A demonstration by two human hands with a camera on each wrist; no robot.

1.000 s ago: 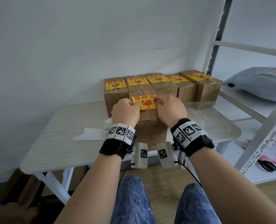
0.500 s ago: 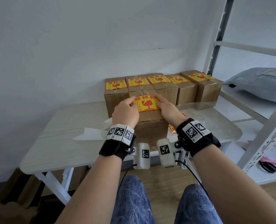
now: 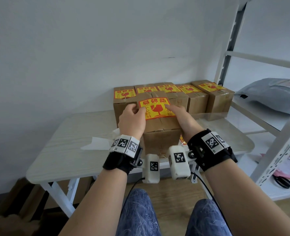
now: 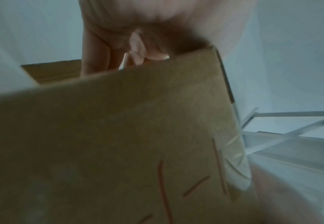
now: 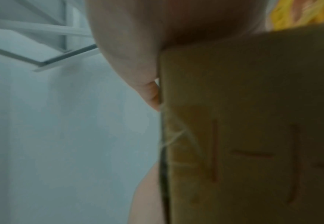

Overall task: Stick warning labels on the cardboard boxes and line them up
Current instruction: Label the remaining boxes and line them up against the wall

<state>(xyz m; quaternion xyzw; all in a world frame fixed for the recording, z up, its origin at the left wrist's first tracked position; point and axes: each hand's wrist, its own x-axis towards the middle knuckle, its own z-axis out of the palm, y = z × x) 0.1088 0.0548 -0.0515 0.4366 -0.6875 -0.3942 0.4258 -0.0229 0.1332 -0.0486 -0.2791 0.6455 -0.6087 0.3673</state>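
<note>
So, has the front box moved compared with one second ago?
Yes. The front box has come up: its label now overlaps the back row, no longer below it.

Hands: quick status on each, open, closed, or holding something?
Left hand: fingers curled, gripping the left side of the front cardboard box at the warning label.
Right hand: fingers straight, pressing flat on the label's right side.
</note>
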